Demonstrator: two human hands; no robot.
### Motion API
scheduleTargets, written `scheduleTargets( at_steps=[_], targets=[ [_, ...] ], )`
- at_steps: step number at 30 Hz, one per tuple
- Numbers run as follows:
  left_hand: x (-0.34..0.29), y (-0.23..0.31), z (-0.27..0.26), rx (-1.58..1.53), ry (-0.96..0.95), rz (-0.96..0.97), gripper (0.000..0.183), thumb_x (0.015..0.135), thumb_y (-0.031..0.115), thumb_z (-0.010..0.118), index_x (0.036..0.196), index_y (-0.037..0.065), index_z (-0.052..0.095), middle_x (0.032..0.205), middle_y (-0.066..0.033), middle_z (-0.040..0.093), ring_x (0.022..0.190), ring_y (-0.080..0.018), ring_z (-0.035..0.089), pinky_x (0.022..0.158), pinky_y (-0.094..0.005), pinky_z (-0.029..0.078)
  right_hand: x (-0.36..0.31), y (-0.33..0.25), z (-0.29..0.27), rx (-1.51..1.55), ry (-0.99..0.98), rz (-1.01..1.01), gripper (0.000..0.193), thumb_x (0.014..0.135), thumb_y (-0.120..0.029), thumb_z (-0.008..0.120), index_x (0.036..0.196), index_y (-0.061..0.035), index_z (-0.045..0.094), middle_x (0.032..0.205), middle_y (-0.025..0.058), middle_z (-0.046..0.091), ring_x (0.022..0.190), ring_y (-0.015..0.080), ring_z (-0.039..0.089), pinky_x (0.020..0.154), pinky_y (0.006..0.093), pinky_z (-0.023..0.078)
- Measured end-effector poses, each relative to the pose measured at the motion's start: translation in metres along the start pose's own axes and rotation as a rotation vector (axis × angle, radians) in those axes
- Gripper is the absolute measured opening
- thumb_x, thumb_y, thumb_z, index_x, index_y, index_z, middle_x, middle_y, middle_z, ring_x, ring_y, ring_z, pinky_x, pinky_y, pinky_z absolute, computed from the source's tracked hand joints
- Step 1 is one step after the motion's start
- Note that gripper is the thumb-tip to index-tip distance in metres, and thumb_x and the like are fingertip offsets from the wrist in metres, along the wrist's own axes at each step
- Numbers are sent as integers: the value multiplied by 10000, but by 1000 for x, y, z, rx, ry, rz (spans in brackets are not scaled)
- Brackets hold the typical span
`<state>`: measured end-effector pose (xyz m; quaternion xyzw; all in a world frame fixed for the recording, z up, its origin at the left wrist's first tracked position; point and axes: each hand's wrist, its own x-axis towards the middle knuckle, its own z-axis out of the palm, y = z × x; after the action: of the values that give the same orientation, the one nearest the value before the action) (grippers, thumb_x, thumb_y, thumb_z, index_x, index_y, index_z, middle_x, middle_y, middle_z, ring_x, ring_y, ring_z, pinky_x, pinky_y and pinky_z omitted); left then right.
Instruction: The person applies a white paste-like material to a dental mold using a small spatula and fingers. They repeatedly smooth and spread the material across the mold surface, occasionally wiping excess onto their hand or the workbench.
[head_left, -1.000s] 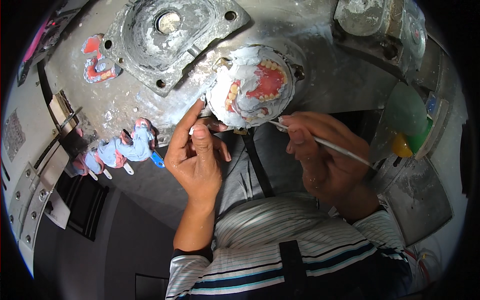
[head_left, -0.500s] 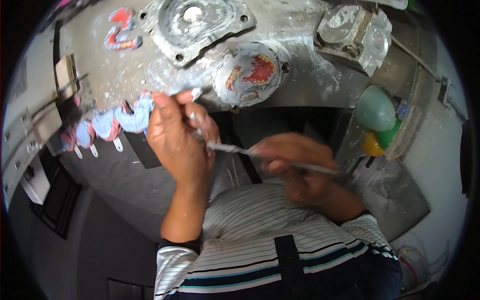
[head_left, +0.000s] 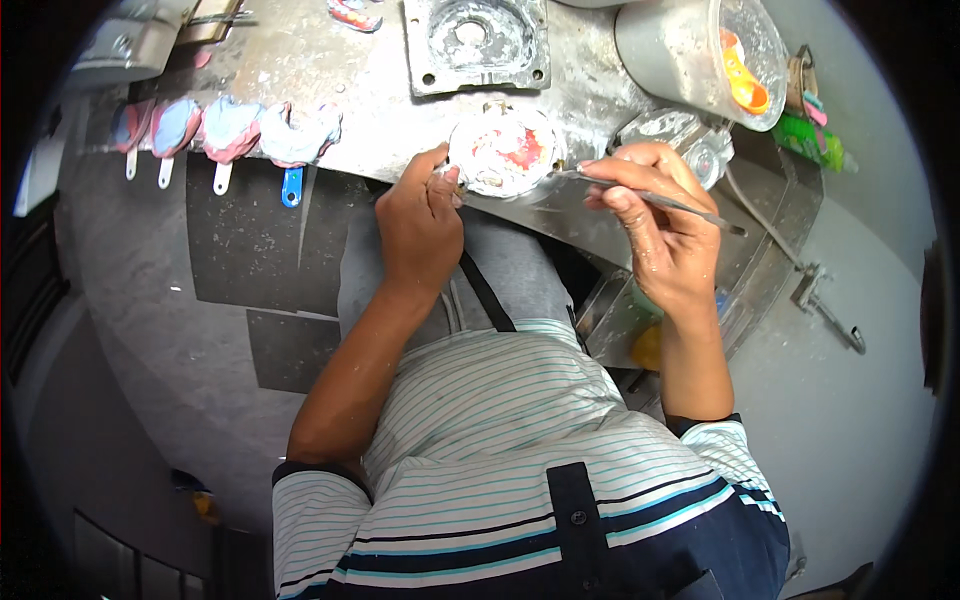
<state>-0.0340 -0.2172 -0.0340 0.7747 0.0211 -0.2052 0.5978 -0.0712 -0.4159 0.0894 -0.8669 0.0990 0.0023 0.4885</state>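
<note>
A round denture flask filled with white plaster, with reddish and white denture parts in it, lies near the front edge of the metal worktop. My left hand is at its left side, fingers curled against the rim. In my right hand is a thin metal spatula, pinched between thumb and fingers. Its tip is close to the flask's right rim; whether it touches, I cannot tell. Wet white smears mark both hands.
Behind the flask stands a square metal flask half. Dental impressions in blue and pink line the worktop's left edge. At the right are a clear bucket with an orange scoop, another metal flask and a green bottle.
The view has shifted. My left hand has gone to the flask's left rim. My right hand has moved up and right with the spatula, away from my left hand.
</note>
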Motion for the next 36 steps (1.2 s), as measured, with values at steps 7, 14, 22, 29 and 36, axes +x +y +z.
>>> scheduleTargets(
  at_steps=[7,14,22,29,36],
  targets=[
    [41,6,0,353,-152,278,268,930,69,617,1183,32,695,819,-189,654,733,-284,631,722,-363,495,4,8,-11,109,-128,-70,163,881,73,657,1020,27,728,1015,130,716,857,175,696,754,272,583],
    [62,8,21,154,-137,217,248,991,170,578,1164,41,701,908,-159,721,815,-236,675,789,-328,511,27,39,-17,68,-144,-112,171,879,56,663,1032,14,725,948,103,749,829,123,702,752,245,551],
    [66,0,17,37,-166,175,348,983,315,614,1125,8,701,864,-148,723,774,-181,663,739,-316,512,37,45,-17,-79,-148,-86,132,890,-25,706,1013,20,727,806,89,747,715,97,685,655,236,538],
    [67,-1,15,53,-159,197,386,978,367,615,1113,17,706,807,-138,705,722,-180,625,698,-319,495,35,48,-12,-2,-187,-64,141,899,-29,705,1027,29,727,839,103,752,741,109,698,673,242,552],
    [66,-1,15,69,-142,209,384,972,381,620,1060,20,713,760,-122,682,689,-164,593,668,-311,480,34,42,-16,9,-309,-157,131,901,-12,689,1019,24,731,910,124,755,811,152,721,721,265,577]
  ],
)
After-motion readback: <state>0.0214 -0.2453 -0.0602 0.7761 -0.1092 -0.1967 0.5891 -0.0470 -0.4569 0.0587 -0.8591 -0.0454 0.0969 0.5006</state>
